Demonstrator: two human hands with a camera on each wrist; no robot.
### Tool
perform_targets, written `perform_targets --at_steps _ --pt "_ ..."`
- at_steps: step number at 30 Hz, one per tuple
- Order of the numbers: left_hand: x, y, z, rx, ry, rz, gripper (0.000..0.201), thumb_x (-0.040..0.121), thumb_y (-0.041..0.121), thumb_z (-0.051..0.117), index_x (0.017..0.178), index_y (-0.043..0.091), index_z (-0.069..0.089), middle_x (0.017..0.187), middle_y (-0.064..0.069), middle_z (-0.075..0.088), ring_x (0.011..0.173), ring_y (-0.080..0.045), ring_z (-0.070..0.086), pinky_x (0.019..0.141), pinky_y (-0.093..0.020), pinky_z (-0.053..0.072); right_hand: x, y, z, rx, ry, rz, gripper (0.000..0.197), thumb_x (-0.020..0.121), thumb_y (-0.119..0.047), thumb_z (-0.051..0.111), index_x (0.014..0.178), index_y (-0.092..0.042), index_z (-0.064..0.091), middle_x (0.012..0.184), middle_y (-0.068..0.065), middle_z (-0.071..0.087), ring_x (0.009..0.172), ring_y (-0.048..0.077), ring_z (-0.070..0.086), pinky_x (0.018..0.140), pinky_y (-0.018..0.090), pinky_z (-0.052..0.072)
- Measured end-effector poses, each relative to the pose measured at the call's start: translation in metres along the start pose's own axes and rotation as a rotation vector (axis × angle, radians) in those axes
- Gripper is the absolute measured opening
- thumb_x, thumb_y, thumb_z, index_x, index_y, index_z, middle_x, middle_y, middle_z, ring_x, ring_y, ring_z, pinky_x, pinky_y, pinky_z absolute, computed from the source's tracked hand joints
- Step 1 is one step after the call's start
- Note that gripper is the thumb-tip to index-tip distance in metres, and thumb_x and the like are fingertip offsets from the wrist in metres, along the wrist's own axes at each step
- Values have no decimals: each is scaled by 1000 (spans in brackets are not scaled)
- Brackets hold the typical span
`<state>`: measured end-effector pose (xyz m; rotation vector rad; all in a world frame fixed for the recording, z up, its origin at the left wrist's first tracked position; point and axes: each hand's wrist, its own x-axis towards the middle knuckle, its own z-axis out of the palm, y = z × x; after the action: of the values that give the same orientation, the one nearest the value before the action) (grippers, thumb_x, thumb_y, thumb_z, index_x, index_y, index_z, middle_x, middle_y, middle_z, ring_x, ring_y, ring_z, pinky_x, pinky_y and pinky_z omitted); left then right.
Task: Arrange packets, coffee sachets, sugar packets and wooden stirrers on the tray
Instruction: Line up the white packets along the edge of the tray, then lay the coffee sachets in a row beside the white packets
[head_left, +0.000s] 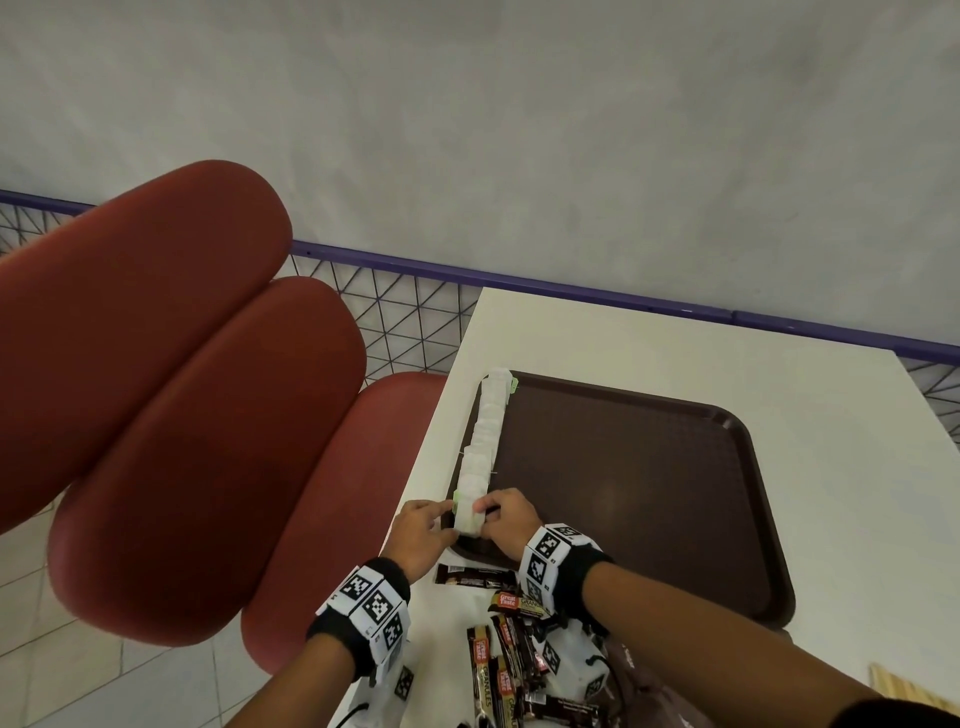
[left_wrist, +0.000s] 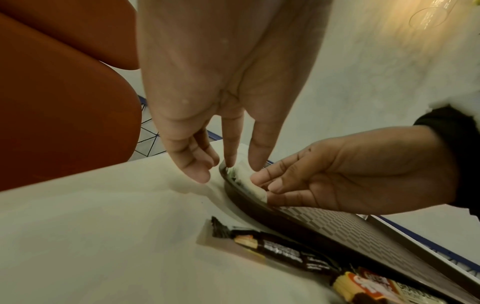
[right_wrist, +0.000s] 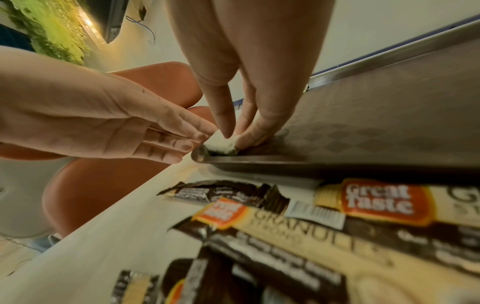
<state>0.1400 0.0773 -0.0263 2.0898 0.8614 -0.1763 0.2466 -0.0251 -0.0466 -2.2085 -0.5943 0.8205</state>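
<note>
A brown tray (head_left: 649, 493) lies on the white table (head_left: 675, 353). A row of white packets (head_left: 485, 431) runs along its left rim. At the near-left corner sits the last white packet (head_left: 470, 519) (left_wrist: 246, 181) (right_wrist: 221, 144). My left hand (head_left: 441, 519) (left_wrist: 241, 166) touches its left side with straight fingertips. My right hand (head_left: 485, 512) (right_wrist: 237, 136) pinches it from the right, one fingertip on top. Brown and gold coffee sachets (head_left: 511, 654) (right_wrist: 376, 203) lie loose in front of the tray. Wooden stirrers (head_left: 893, 686) show at the bottom right.
Red padded seats (head_left: 182, 415) stand left of the table, close to its left edge. A purple rail (head_left: 571, 291) with wire mesh runs behind. One dark sachet (head_left: 475, 577) (left_wrist: 285, 251) lies just in front of the tray's near rim.
</note>
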Motion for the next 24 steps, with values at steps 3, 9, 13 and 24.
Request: perform_targets --at_steps 3,9,13,24 --pt "-1 0 -1 -29 9 11 47 90 14 58 136 14 48 137 -10 41 118 -23 49 96 -22 36 -3 1 -4 25 0 -12 31 77 6 59 105 -6 63 112 8 48 89 16 52 86 24 46" --pt "-12 -14 -3 -175 67 42 29 88 7 59 112 23 64 120 -4 58 103 -18 59 93 -25 43 -21 9 -22 -20 9 -95 29 80 3 59 108 -8 61 107 -1 40 90 12 47 68 8 38" --pt "-28 -30 4 -209 69 37 24 88 3 56 95 25 62 102 0 64 103 -19 60 91 -23 43 -40 21 -45 -124 -36 -158 28 83 2 56 108 -9 59 102 -1 44 74 8 47 74 15 37" --pt "-56 -29 41 288 44 423 42 91 17 54 132 23 47 132 5 47 122 -10 38 101 -14 26 -100 49 -77 -596 -270 -292 35 92 -9 44 126 -9 52 124 10 51 117 21 46 98 27 35"
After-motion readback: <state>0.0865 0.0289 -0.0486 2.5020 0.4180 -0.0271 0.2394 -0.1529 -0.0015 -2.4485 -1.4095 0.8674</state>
